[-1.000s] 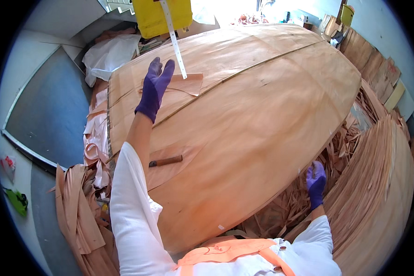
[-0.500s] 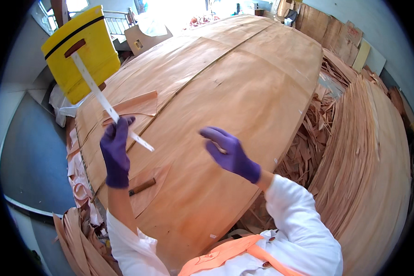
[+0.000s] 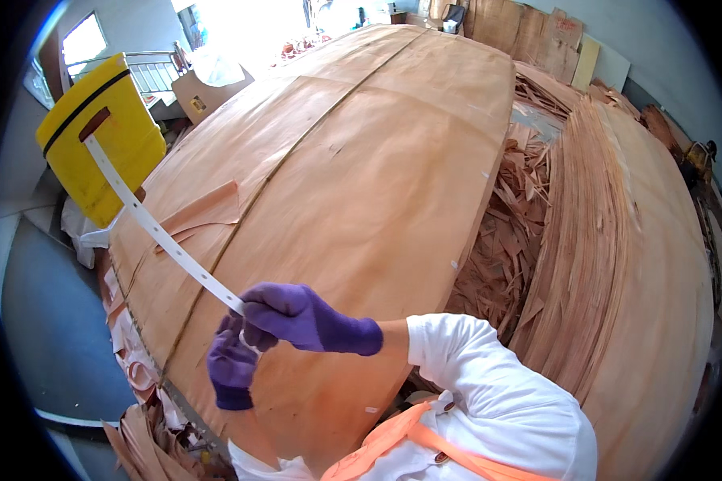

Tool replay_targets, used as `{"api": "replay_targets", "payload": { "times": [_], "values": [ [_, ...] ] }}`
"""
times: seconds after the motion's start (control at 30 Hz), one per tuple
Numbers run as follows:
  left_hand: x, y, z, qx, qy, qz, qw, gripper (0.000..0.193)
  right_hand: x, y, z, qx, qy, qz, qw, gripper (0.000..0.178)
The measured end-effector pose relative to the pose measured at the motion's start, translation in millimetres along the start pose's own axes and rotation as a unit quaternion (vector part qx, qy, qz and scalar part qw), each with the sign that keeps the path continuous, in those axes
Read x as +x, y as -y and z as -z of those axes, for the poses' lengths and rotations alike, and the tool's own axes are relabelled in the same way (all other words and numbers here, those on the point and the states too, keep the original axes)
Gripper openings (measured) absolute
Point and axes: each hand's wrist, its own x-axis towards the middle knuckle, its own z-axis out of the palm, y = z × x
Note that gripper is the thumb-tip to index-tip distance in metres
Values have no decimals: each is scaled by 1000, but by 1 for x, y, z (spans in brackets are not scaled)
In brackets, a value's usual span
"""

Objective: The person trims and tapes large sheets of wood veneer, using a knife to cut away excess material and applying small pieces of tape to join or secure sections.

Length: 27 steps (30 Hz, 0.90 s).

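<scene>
A white perforated tape (image 3: pixel 164 237) runs from the slot of a yellow container (image 3: pixel 108 156) at the far left down to my hands. My right hand (image 3: pixel 297 314), in a purple glove, pinches the tape near its lower end. Just below and left of it, my gloved left hand (image 3: pixel 231 362) is curled round the tape's end, a bit of white showing at its fingers. Both hands are above a broad sheet of thin wood veneer (image 3: pixel 361 208), crossed lengthwise by a dark seam (image 3: pixel 279 164). A loose veneer strip (image 3: pixel 204 212) lies left of the seam.
A tall stack of veneer sheets (image 3: pixel 582 224) stands at the right, with veneer scraps (image 3: pixel 497 248) heaped between it and the sheet. More scraps (image 3: pixel 152 445) hang at the lower left. Boards (image 3: pixel 529 36) lean on the back wall.
More tape has come out of the container, toward me. My right hand has moved from open to gripping the tape beside my left. The wooden-handled tool seen earlier on the sheet no longer shows.
</scene>
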Motion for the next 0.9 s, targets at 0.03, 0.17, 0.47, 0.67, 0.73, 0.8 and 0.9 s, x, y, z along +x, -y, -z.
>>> {"api": "replay_targets", "payload": {
  "times": [0.03,0.17,0.47,0.67,0.73,0.8,0.9],
  "values": [
    [3,-7,11,24,96,-78,992,35,-11,5,6,14,-11,-36,999,20],
    [-11,-13,-58,222,-11,-209,952,33,-56,1,22,39,-47,-155,986,20],
    [-6,-7,-125,666,199,-444,565,8,-126,-3,18,53,-69,-304,949,24],
    [1,-54,-105,495,60,-284,819,20,-123,15,25,-24,-93,-419,903,26],
    [5,-74,-78,470,46,-308,826,28,-118,7,27,6,-110,-453,885,29],
    [2,-68,-62,359,-48,-214,907,36,-114,-5,39,65,-105,-462,878,39],
    [14,-21,0,194,-135,-139,962,38,-83,-15,43,19,-98,-456,884,43]
  ]
}}
